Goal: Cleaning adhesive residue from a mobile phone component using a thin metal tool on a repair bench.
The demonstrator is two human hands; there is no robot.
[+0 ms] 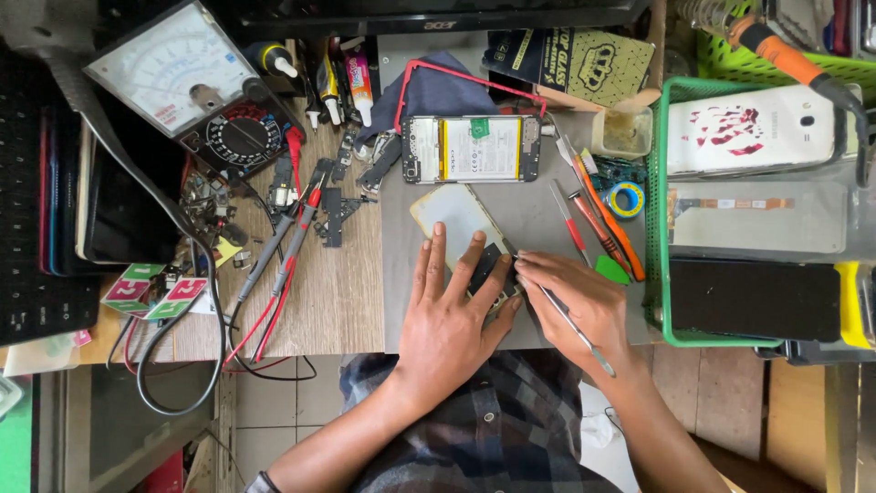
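both hands work at the near edge of a grey mat (520, 219) laid on the wooden bench. left hand (452, 315) lies flat with fingers spread, pressing down on a phone panel (453, 217), pale and glossy at its far end, dark at the corner under the fingertips; nothing is gripped, the palm simply pins it to the mat. right hand (575, 297) is closed in a pinch around slim metal tweezers (570, 324), the tips meeting the dark corner of the panel just beside the left fingers, the handle running back over the wrist.

just beyond the panel, an opened phone (472, 148) lies crosswise on the mat, its battery and boards exposed, with a red frame and a dark blue cloth (436, 91) behind it. right of the panel lie a red-handled screwdriver (568, 217), an orange pry tool (610, 224), a green pick (611, 269) and a small roll of blue tape (627, 199). a green basket (659, 228) at the right holds a white phone (753, 128) and flat dark parts. at the far left stands an analogue multimeter (187, 82), its red and black probe leads (283, 265) trailing across the wood among loose small parts, with glue tubes (342, 82) near the top. the person's checked clothing shows below.
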